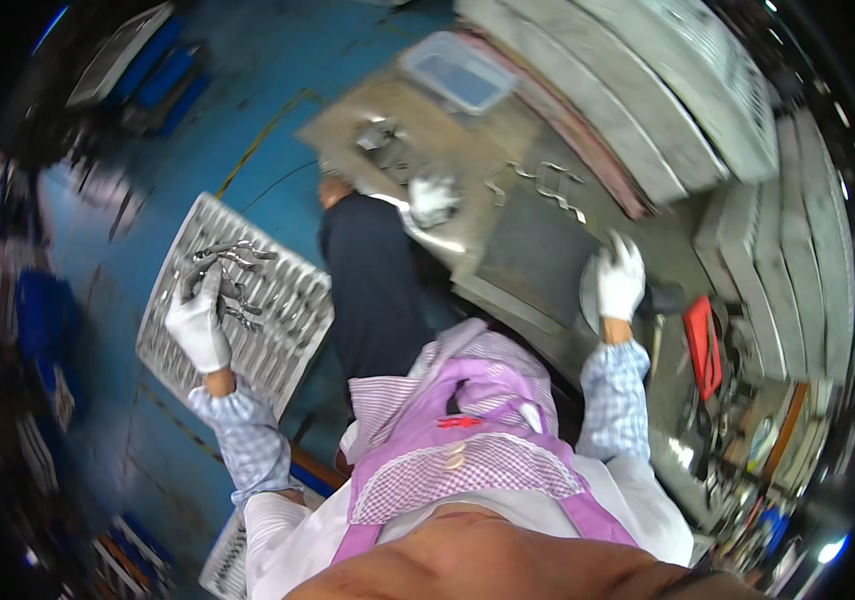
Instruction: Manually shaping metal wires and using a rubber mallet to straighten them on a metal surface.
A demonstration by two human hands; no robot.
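Note:
My left hand (197, 325), in a white glove with greyed fingertips, is over a pale tray (297, 385) at the left. Its fingers are closed around several shiny, curved metal parts (232, 257). Rows of similar slim metal pieces fill the tray. On the right, my right hand (620, 280), also white-gloved, is over the metal bench with its fingers stretched out and slightly apart. Beside it shows the edge of a round grey object (588, 295), partly hidden by the hand. A dark flat plate (537, 245) lies just left of that hand.
Bent metal strips (555, 187) lie on the bench beyond the plate. Farther back are a clear plastic box (459, 72) and a blurred white bundle (434, 200). Stacked grey trays (637, 90) line the far right. A red-framed object (704, 345) stands right of my right hand.

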